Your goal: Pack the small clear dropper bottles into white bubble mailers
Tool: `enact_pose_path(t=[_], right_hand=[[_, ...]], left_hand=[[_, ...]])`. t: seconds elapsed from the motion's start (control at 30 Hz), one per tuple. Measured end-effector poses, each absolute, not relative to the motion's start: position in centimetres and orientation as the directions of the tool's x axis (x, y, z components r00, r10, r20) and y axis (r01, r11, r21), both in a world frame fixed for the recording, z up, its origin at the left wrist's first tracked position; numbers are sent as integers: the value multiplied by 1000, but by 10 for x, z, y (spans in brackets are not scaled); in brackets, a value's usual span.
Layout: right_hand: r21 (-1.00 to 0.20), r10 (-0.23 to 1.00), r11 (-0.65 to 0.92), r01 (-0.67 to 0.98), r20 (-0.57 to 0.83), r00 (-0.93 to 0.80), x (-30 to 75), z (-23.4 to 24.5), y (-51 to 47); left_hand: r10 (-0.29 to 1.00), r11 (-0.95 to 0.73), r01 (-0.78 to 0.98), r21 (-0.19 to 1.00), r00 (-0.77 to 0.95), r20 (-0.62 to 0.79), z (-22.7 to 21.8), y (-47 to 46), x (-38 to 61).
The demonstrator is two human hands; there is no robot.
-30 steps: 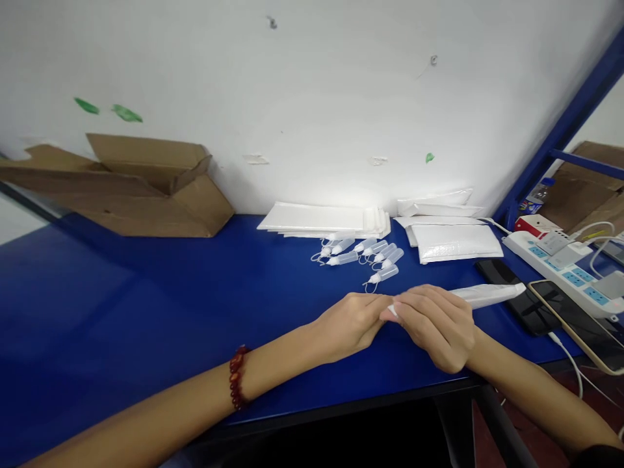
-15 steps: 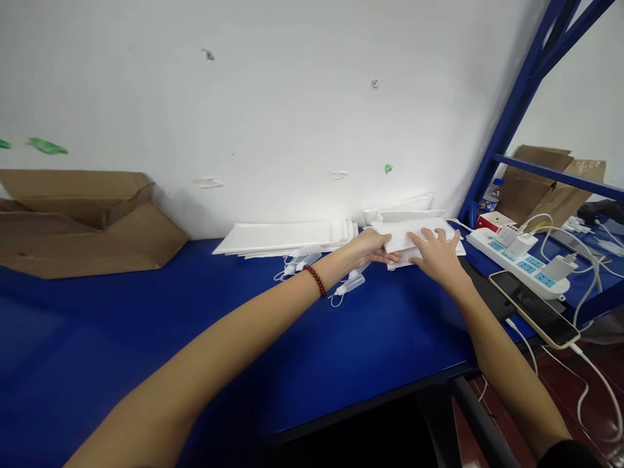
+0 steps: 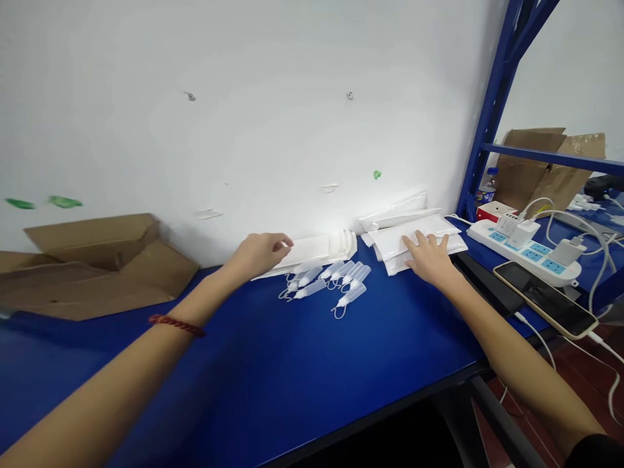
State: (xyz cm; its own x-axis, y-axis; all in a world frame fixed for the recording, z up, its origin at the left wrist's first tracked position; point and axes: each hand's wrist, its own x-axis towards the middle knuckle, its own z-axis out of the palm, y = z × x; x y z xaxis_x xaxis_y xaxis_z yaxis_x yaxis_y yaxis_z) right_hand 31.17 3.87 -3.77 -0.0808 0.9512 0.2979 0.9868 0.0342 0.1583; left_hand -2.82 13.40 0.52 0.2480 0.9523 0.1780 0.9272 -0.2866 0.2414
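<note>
Left hand (image 3: 260, 253), grip loosely curled, touches the flat white stack (image 3: 319, 247) at the back of the tabletop (image 3: 292, 364), pinch unclear; right hand (image 3: 429, 259) rests flat, empty, on padded envelopes (image 3: 407, 235). Lifting a single sheet seems best.

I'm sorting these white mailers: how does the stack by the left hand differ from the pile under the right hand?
The stack lies flat and neat; the pile is puffier and loosely heaped. The left hand curls at the stack's end; the right hand rests flat on the pile. Both are white and lie on the blue table by the wall.
</note>
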Motion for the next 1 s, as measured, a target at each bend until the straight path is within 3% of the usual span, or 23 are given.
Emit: enact_pose_path(t=[0.1,0.5,0.7,0.77,0.83,0.93,1.0], right_hand=[[177,953,38,984,291,-89,312,-40,39],[273,962,15,962,258,-88,310,-39,37],[260,954,37,965,279,-112,309,-38,35],[225,942,61,972,311,-131,305,-36,34],[158,906,120,980,387,-173,297,-33,31],[-34,792,327,945,555,-254,280,-29,22],[-216,733,504,836,618,-283,266,-28,14]], left_hand=[[949,-309,932,189,288,130,-9,145,-76],[929,-353,909,223,313,197,-34,150,-98],[900,-392,913,116,355,253,-37,144,-88],[876,-409,910,70,370,310,-35,138,-83],[810,-402,915,22,345,474,-30,129,-77],[558,-384,923,-32,260,788,-20,105,-56],[382,-440,892,-106,292,877,-15,79,-33]])
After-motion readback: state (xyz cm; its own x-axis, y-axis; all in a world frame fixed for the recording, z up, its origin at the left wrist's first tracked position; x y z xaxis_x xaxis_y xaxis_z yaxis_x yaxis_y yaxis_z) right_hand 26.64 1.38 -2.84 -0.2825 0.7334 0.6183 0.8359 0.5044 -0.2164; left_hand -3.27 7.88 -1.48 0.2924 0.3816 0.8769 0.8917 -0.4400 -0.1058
